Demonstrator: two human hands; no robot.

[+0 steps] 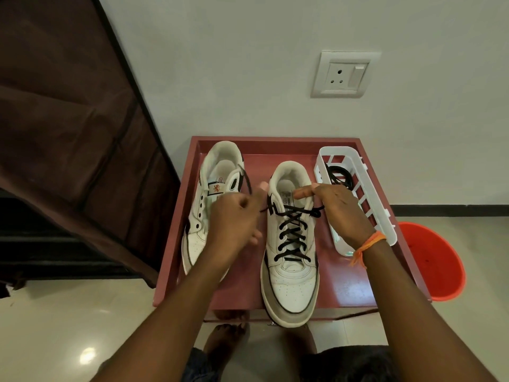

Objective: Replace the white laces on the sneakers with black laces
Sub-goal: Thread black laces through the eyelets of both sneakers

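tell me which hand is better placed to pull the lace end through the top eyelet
Left, probably. The left hand already pinches the free end of the black lace, drawn taut off the right sneaker. The right hand is busy bracing the tongue, its fingers laid across it.

wall [248, 64]: pale, plain | socket [344, 75]: white, with switch, on wall | floor [68, 326]: glossy cream tiles, light glare | skirting [449, 209]: dark | curtain [60, 106]: brown cloth, left | table [275, 146]: red, against wall | bucket [435, 260]: orange, right of table
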